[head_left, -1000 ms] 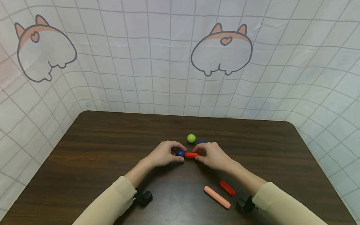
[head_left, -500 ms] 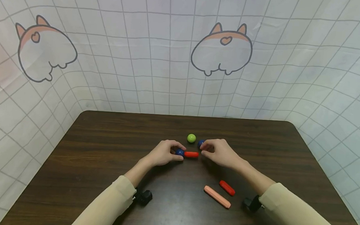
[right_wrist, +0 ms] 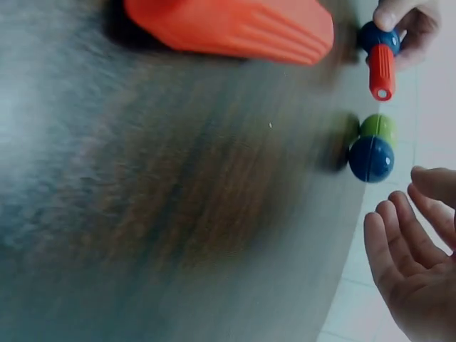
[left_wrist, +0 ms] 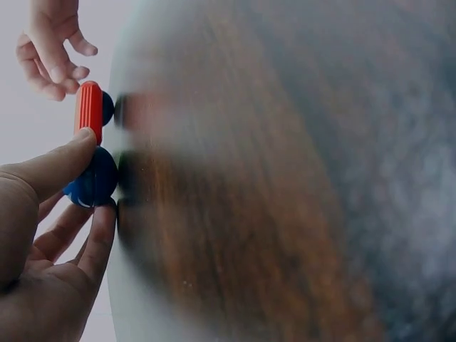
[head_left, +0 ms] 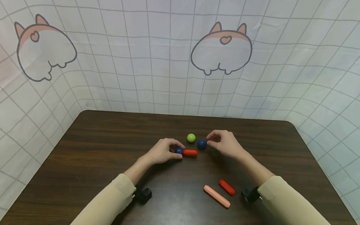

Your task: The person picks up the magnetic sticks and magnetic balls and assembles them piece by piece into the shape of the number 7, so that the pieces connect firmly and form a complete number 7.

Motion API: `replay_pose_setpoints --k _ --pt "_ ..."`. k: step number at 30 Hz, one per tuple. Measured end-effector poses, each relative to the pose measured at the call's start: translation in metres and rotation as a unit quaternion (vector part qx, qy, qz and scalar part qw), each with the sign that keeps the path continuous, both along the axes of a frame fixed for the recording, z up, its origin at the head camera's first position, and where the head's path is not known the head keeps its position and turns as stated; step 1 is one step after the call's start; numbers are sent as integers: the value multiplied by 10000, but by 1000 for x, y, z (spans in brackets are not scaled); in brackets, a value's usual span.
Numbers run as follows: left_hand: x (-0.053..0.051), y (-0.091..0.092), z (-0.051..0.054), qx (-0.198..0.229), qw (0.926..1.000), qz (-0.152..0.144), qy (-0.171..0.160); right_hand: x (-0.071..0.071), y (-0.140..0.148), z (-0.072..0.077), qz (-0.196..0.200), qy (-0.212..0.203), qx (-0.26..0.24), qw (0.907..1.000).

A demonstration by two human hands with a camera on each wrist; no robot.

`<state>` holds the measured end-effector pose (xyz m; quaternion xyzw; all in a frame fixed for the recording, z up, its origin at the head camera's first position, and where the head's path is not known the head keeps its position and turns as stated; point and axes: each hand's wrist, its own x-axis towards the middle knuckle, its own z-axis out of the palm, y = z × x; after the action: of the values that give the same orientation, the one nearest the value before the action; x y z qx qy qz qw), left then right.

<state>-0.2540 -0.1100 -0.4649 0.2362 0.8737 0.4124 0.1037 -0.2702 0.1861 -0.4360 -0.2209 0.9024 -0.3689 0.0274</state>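
My left hand (head_left: pixel 163 150) pinches a blue ball (head_left: pixel 178 151) between thumb and fingers. A short ridged red rod (head_left: pixel 190 153) touches that ball and points right; the right wrist view shows a small hole in the free end of the rod (right_wrist: pixel 382 75). My right hand (head_left: pixel 226 143) holds nothing, its fingers loosely bent. Its fingertips are just right of a second blue ball (head_left: pixel 201 143), close to it; in the right wrist view a gap separates that ball (right_wrist: pixel 371 158) from the hand (right_wrist: pixel 417 260). Left of the second ball sits a green ball (head_left: pixel 191 138).
On the dark wooden table (head_left: pixel 102 163) lie a salmon-coloured rod (head_left: pixel 216 196) and another short red rod (head_left: pixel 226 187), near the right forearm. A large red-orange rod (right_wrist: pixel 235 28) fills the top of the right wrist view. A white gridded curtain (head_left: pixel 156 90) surrounds the table.
My right hand has let go of the red rod and moved up and right, to the far side of the second blue ball. The left hand has barely moved, still holding its ball.
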Motion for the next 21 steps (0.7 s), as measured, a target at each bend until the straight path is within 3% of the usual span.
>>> replay_pose_setpoints --k 10,21 --pt "-2 0 1 30 10000 26 -20 -19 0 -10 208 -673 2 9975" --pt "-7 0 -1 -16 10000 43 56 -24 -7 -12 471 -996 -111 9938"
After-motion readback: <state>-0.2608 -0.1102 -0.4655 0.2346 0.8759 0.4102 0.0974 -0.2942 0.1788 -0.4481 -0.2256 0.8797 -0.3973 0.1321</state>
